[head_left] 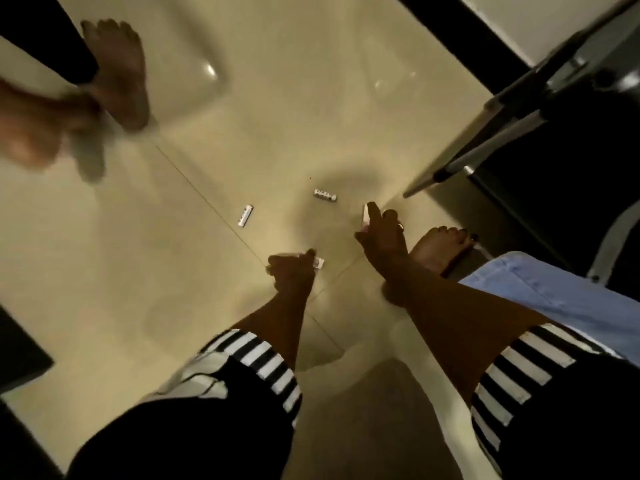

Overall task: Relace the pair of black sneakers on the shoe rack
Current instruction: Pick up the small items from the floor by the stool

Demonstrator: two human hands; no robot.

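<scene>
White cylinders (245, 216) on tiles (138, 271) beyond left hand (291, 271)

The person is wearing a black top, and the sleeves are finishing in bold black-and-white striped cuffs: the left sleeve (256, 362) is showing a wide band of stripes, and the right sleeve (512, 375) is matching it. Light blue denim (554, 292) is covering the leg on the right side. Below it a bare foot (440, 249) is showing dark-painted toenails. The right hand (384, 237) is wearing a ring (400, 226) on one finger, and its nails are looking dark too.
</scene>
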